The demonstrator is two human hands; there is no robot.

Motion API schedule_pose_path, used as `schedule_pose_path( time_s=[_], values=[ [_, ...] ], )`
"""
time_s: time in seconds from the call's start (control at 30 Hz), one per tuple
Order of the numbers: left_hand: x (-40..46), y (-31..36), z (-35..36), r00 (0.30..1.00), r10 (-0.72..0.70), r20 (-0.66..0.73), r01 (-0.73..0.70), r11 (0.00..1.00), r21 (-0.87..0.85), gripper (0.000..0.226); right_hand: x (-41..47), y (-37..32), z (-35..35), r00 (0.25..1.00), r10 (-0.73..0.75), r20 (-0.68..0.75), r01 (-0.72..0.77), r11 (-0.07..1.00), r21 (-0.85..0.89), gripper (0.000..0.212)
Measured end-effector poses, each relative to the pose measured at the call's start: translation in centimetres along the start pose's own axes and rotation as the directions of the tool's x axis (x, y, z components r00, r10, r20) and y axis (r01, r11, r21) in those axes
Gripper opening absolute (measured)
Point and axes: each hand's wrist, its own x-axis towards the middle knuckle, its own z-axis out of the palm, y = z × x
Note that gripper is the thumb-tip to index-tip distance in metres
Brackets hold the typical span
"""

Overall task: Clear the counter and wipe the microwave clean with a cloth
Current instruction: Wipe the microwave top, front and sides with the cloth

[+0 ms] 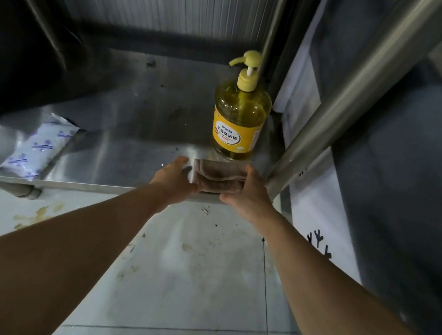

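brown folded cloth (pixel 219 178) held at the steel shelf's (pixel 134 125) near edge
left hand (pixel 174 182) and right hand (pixel 250 194) grip its ends, apparently curled; yellow soap bottle (pixel 238 118) just beyond.

The folded brown cloth (pixel 219 180) lies at the front edge of the low steel shelf (pixel 138 137), just before the yellow pump bottle (pixel 239 118). Left hand (pixel 173 181) and right hand (pixel 247 193) flank the cloth. A white printed packet (pixel 40 147) lies far left of the bottle.
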Motion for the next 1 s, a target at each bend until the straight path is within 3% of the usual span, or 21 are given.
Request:
schedule_pose_path(
  time_s=[0.23, 0.37, 0.67, 1.0],
  values=[
    [-9.4, 3.6, -5.7, 0.999, 0.023, 0.042, -0.026, 0.997, 0.079, 0.06, -8.8, -5.1, -3.1, 0.999, 0.013, 0.029, -0.014, 1.0, 0.025, 0.098],
    [-14.9, 6.4, -9.5, 1.0, -0.009, 0.025, 0.009, 1.0, -0.011, 0.065, -13.8, -8.0, -5.5, 1.0, 0.024, 0.011, -0.024, 1.0, 0.008, 0.084],
    [-24.9, 12.8, -16.7, 0.998, 0.003, 0.067, 0.004, 0.994, -0.109, 0.067, -26.4, -17.2, -12.4, 0.999, 0.028, 0.017, -0.027, 0.997, -0.079, 0.083],
    [-32.6, 18.7, -23.9, 0.996, 0.055, 0.074, -0.045, 0.991, -0.13, 0.064, -34.4, -24.7, -17.4, 1.0, -0.019, 0.004, 0.019, 0.999, -0.035, 0.085]
  ],
)
